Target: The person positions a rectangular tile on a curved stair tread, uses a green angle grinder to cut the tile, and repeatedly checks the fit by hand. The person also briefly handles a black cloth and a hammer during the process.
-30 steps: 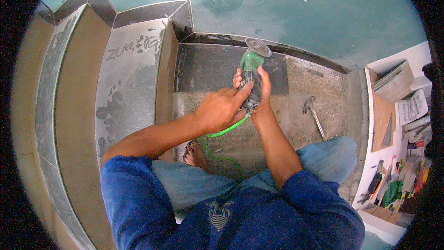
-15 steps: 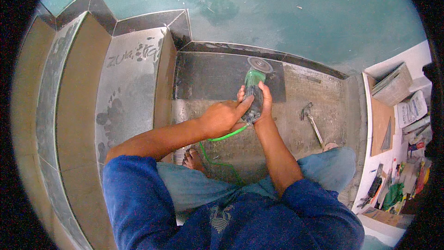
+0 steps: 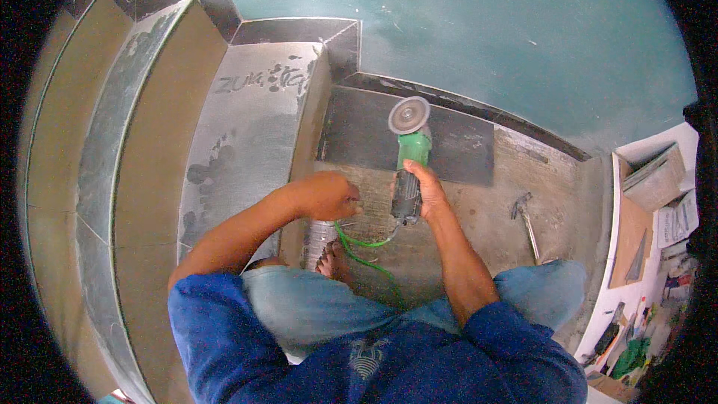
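My right hand (image 3: pixel 428 191) grips the dark body of a green angle grinder (image 3: pixel 412 151), thumb along its top and fingers wrapped underneath. The grinder points away from me, its round grey disc (image 3: pixel 409 115) at the far end above the dark tile (image 3: pixel 456 142). From its rear end a bright green cord (image 3: pixel 366 244) loops left and back toward my legs. My left hand (image 3: pixel 327 196) is off the tool, left of it beside the step edge, with its fingers curled in and nothing seen in them. The cord passes just below that hand.
Tiled steps (image 3: pixel 254 120) rise on the left, with dark wet marks. A hammer (image 3: pixel 527 224) lies on the rough floor (image 3: pixel 467 224) to the right. Beyond it a white shelf (image 3: pixel 609 262) holds tile pieces and assorted tools. A green wall (image 3: pixel 479 22) stands ahead.
My left hand has come off the grinder and moved left and nearer to me. The right hand keeps hold, and the grinder has turned so its disc faces up more. The view has shifted left.
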